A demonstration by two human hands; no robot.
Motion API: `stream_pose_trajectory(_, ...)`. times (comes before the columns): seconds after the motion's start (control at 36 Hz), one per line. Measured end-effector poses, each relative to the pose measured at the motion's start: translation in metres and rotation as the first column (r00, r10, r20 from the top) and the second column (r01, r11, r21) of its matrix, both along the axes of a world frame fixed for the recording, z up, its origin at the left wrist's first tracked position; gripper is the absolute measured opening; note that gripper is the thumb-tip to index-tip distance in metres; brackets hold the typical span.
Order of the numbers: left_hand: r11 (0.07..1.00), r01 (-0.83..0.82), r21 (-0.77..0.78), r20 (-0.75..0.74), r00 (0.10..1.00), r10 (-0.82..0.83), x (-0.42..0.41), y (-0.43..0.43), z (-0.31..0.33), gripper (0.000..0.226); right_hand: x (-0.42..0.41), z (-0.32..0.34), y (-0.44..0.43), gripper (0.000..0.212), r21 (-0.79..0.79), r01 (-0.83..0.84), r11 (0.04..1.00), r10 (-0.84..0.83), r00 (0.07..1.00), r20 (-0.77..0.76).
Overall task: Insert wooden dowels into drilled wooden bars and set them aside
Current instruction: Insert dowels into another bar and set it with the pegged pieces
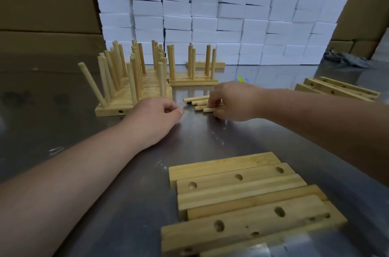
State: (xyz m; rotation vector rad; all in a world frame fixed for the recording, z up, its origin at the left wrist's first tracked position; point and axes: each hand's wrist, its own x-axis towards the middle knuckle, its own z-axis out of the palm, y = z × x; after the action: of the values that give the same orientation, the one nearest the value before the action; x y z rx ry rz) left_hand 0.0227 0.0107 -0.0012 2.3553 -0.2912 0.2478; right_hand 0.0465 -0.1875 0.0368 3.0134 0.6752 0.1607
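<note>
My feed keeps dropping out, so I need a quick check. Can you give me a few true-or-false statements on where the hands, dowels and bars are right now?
1. The right hand is on the loose dowels lying on the table. True.
2. The drilled bars nearest the camera have dowels in them. False: their holes are empty.
3. Bars with upright dowels stand on the far side of the left hand. True.
4. The left hand grips a drilled bar. False: it holds no bar, and its fingers are curled.
</note>
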Motion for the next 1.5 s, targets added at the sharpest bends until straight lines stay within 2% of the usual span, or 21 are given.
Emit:
stream_pose_trajectory(0.25,0.999,0.036,0.025,0.020,0.999,-0.036,-0.004,-0.001,0.002,0.019,0.006,-0.005,0.003,0.017,-0.085,0.009,0.996,-0.009,1.000,-0.003)
stream_pose_trajectory(0.33,0.998,0.055,0.005,0.047,0.997,-0.055,-0.010,-0.002,0.004,0.019,-0.002,-0.007,0.003,0.011,0.056,0.033,0.998,-0.037,0.997,0.060)
stream_pose_trajectory(0.42,0.988,0.155,-0.009,0.082,0.985,-0.154,-0.021,-0.007,0.010,0.022,-0.020,-0.003,-0.001,0.023,0.250,-0.005,0.968,-0.052,0.974,0.219)
stream_pose_trajectory(0.47,0.963,0.259,-0.069,0.058,0.965,-0.256,-0.030,-0.012,0.017,0.023,-0.036,-0.001,-0.005,0.030,0.355,-0.057,0.933,-0.057,0.952,0.302)
stream_pose_trajectory(0.53,0.930,0.362,-0.062,-0.026,0.931,-0.364,-0.039,-0.017,0.021,0.019,-0.052,-0.001,-0.008,0.034,0.457,-0.082,0.886,-0.080,0.943,0.323)
stream_pose_trajectory(0.64,0.832,0.538,0.134,-0.242,0.832,-0.499,-0.048,-0.022,0.023,0.023,-0.068,-0.007,-0.021,0.027,0.650,0.003,0.760,-0.181,0.961,0.207)
stream_pose_trajectory(0.72,0.797,0.572,0.195,-0.296,0.809,-0.508,-0.048,-0.020,0.026,0.020,-0.068,-0.017,-0.027,0.035,0.776,0.129,0.618,-0.229,0.973,0.020)
stream_pose_trajectory(0.78,0.777,0.591,0.215,-0.311,0.796,-0.519,-0.047,-0.018,0.026,0.015,-0.068,-0.024,-0.027,0.040,0.805,0.177,0.566,-0.240,0.970,-0.045)
stream_pose_trajectory(0.83,0.781,0.590,0.207,-0.303,0.797,-0.522,-0.047,-0.017,0.025,0.015,-0.066,-0.027,-0.027,0.039,0.803,0.203,0.560,-0.259,0.964,-0.063)
stream_pose_trajectory(0.92,0.823,0.539,0.179,-0.247,0.834,-0.493,-0.046,-0.018,0.021,0.015,-0.065,-0.023,-0.028,0.020,0.862,0.164,0.480,-0.223,0.973,-0.061)
stream_pose_trajectory(0.97,0.861,0.477,0.176,-0.197,0.874,-0.444,-0.044,-0.018,0.018,0.009,-0.068,-0.023,-0.028,0.023,0.881,0.128,0.456,-0.173,0.983,-0.053)
stream_pose_trajectory(1.06,0.904,0.384,0.191,-0.109,0.923,-0.369,-0.041,-0.016,0.014,0.018,-0.071,-0.024,-0.027,0.029,0.891,0.107,0.441,-0.149,0.988,-0.045)
stream_pose_trajectory(1.11,0.901,0.398,0.175,-0.131,0.916,-0.379,-0.040,-0.014,0.015,0.008,-0.070,-0.024,-0.028,0.026,0.884,0.111,0.453,-0.168,0.985,-0.037)
stream_pose_trajectory(1.19,0.868,0.422,0.262,-0.178,0.905,-0.387,-0.038,-0.014,0.015,0.039,-0.070,-0.024,-0.029,0.026,0.858,0.127,0.497,-0.177,0.983,-0.043)
stream_pose_trajectory(1.22,0.857,0.411,0.312,-0.157,0.912,-0.380,-0.037,-0.016,0.014,0.041,-0.071,-0.024,-0.028,0.027,0.854,0.132,0.504,-0.176,0.983,-0.048)
stream_pose_trajectory(1.28,0.857,0.365,0.365,-0.095,0.930,-0.355,-0.036,-0.017,0.012,0.027,-0.072,-0.024,-0.027,0.029,0.851,0.121,0.511,-0.176,0.984,-0.034)
stream_pose_trajectory(1.33,0.895,0.306,0.326,-0.070,0.952,-0.300,-0.035,-0.018,0.011,0.007,-0.072,-0.022,-0.028,0.031,0.855,0.091,0.511,-0.202,0.979,0.017)
stream_pose_trajectory(1.42,0.959,0.217,0.181,-0.033,0.976,-0.214,-0.033,-0.018,0.010,0.014,-0.074,-0.018,-0.030,0.030,0.891,0.049,0.452,-0.227,0.972,0.062)
stream_pose_trajectory(1.5,0.987,0.149,-0.061,-0.018,0.988,-0.151,-0.031,-0.018,0.012,0.014,-0.077,-0.017,-0.030,0.020,0.905,0.045,0.424,-0.208,0.977,0.049)
